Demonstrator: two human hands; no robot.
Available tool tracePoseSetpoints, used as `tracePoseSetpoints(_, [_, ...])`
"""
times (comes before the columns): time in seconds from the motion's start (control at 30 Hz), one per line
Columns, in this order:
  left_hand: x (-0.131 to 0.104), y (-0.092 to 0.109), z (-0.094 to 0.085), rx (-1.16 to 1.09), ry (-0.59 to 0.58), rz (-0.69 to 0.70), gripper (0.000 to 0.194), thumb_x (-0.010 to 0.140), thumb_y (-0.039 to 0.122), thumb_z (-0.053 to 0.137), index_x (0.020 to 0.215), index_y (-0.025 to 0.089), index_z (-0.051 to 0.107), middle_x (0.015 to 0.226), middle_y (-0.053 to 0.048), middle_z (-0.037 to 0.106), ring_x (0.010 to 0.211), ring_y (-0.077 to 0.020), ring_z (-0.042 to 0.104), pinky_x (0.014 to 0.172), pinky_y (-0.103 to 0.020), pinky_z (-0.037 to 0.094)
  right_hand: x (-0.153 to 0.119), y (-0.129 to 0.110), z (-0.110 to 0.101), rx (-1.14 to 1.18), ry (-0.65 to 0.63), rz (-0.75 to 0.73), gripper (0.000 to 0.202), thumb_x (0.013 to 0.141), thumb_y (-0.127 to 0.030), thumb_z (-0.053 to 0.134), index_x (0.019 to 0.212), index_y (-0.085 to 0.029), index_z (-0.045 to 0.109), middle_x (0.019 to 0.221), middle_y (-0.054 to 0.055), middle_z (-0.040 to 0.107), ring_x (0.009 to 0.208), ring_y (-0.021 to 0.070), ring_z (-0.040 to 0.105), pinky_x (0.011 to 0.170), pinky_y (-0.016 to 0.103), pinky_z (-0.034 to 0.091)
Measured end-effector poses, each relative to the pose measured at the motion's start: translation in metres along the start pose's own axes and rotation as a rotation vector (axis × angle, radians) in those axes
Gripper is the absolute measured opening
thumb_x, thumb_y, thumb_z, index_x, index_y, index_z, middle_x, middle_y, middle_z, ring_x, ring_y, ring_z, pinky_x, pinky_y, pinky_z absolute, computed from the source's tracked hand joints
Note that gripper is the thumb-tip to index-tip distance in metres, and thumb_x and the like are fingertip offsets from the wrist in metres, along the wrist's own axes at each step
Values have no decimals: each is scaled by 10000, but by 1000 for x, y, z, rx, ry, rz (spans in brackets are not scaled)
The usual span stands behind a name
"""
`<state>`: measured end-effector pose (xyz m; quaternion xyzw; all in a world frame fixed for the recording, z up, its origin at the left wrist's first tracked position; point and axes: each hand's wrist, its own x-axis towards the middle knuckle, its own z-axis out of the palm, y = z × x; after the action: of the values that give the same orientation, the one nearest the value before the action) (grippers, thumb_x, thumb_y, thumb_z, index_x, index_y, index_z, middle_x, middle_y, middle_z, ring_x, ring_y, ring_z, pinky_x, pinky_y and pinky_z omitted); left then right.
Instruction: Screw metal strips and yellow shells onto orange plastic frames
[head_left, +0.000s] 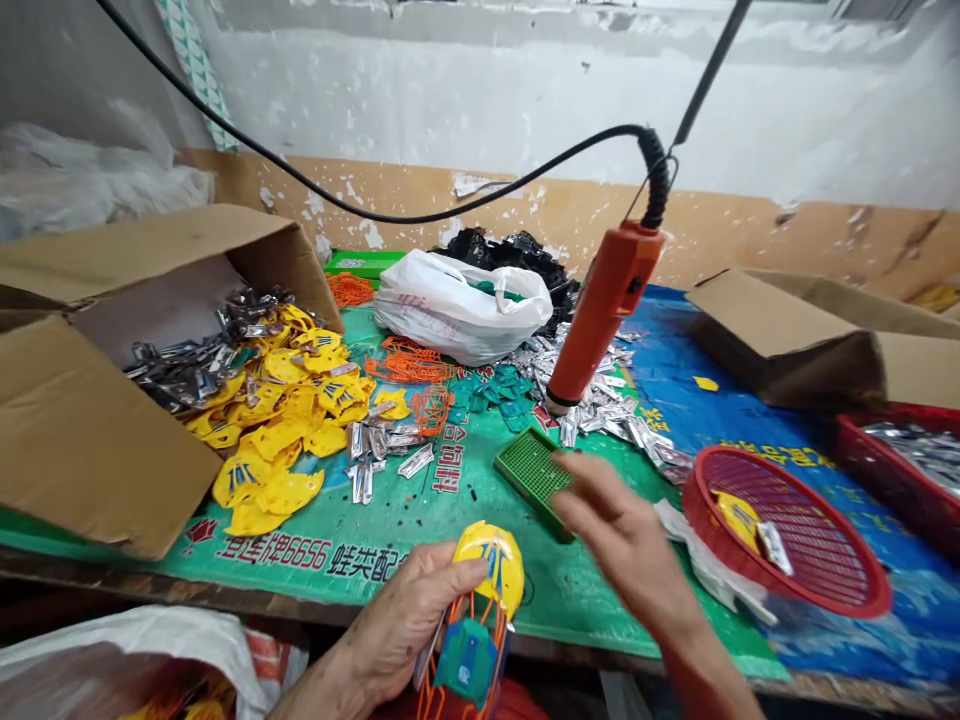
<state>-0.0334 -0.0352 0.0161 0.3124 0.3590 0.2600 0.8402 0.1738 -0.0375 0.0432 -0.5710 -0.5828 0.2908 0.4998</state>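
Note:
My left hand (420,610) is closed around a plastic assembly, its thumb pressing on the yellow part. That assembly has a rounded yellow end piece (495,560) with blue marks, orange strips, a green block (466,655) and silvery sides. My right hand (615,540) is over the right edge of a small green gridded tray (525,465). Its fingers point left and are smeared by motion, so whether they pinch anything is unclear. An orange electric screwdriver (607,310) hangs tip down above the bench, behind the tray.
A cardboard box (112,430) spills yellow parts (292,420) and silvery pieces at left. Behind are orange frames (420,375), a white bag (457,305) and green pieces (499,390). A red basket (795,590), more silvery pieces (600,405) and another box (787,330) stand right.

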Motion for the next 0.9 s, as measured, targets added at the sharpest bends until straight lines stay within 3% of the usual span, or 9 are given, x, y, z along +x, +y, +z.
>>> tracePoseSetpoints(0.07, [1,1,2,56,34,-1,354,749,389,704,880,60,723,722,-87,682,581,-102,574,554,-194,435,26,-11,-22,-130,391,-105,384,775,-411,666,1138,-298,615,1017,47,592,747,160,577,618,318,512])
tracePoseSetpoints(0.13, [3,2,4,91,53,-12,374,726,404,714,863,56,724,693,-82,676,545,-96,555,520,-189,419,61,-21,-35,-220,586,-258,537,696,-428,733,1194,-292,584,1186,76,525,898,207,591,703,379,519])
tracePoseSetpoints(0.23, [6,1,7,102,52,-27,371,710,398,722,848,54,726,662,-73,664,536,-96,548,514,-189,415,119,-31,-33,-163,480,-310,755,539,-430,822,1226,-285,545,1251,89,501,1029,273,555,736,428,507])
tracePoseSetpoints(0.3, [8,0,7,91,47,-33,362,707,391,722,842,54,727,658,-74,665,541,-99,553,521,-189,419,150,-34,-20,6,229,-305,673,533,-370,827,1147,-264,572,1136,59,572,975,231,572,776,407,499])
tracePoseSetpoints(0.43, [10,0,4,43,53,-41,348,685,378,734,833,63,726,659,-73,670,542,-103,560,530,-192,430,176,-36,5,299,71,-188,486,546,-277,777,979,-176,580,848,2,583,772,161,578,704,361,490])
tracePoseSetpoints(0.53, [14,2,1,-1,75,-53,339,658,374,756,796,67,720,648,-65,663,529,-102,556,526,-197,436,168,-36,12,285,94,-125,413,535,-222,737,912,-164,579,761,-19,576,697,143,558,674,352,480])
tracePoseSetpoints(0.63, [19,4,0,-23,85,-62,334,647,369,768,775,66,712,643,-63,657,528,-102,558,529,-200,437,155,-27,13,204,203,-64,351,529,-198,705,854,-167,578,675,-41,560,592,120,506,602,333,469])
tracePoseSetpoints(0.77, [27,4,2,-5,62,-77,341,675,375,745,805,63,703,651,-62,648,523,-94,539,512,-192,411,147,-2,17,176,359,-33,430,538,-209,698,948,-176,574,617,-60,529,534,125,502,539,322,466])
tracePoseSetpoints(0.9, [33,2,4,-18,51,-78,339,685,401,732,788,81,688,596,-30,606,502,-92,512,487,-190,380,147,17,22,192,425,-41,446,557,-221,691,985,-167,579,592,-59,528,503,136,516,511,324,467])
